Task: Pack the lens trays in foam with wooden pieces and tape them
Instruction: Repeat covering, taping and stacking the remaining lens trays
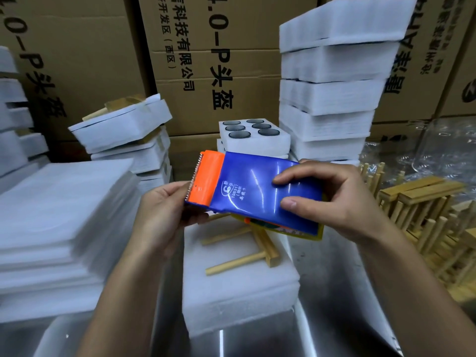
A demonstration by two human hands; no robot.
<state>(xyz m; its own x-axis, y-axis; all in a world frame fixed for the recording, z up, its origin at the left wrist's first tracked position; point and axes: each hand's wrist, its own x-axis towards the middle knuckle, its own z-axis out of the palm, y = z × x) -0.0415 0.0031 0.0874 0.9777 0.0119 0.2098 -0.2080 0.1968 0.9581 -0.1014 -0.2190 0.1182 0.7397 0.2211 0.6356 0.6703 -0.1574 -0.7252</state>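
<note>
A blue tape dispenser with an orange toothed cutter end is held over a white foam block on the steel table. My right hand grips the dispenser's blue body, fingers on top and thumb on its near side. My left hand pinches at the orange cutter end, fingers curled beneath it. A wooden piece made of dowels and a short bar lies on the foam block, partly under the dispenser. Behind it a foam lens tray with several dark round lenses sits on another tray.
Flat foam sheets are stacked at left, taped foam packs behind them. A tall pile of foam blocks stands at right. Wooden pieces are heaped at the right edge. Cardboard boxes form the back wall. Clear plastic wrap lies far right.
</note>
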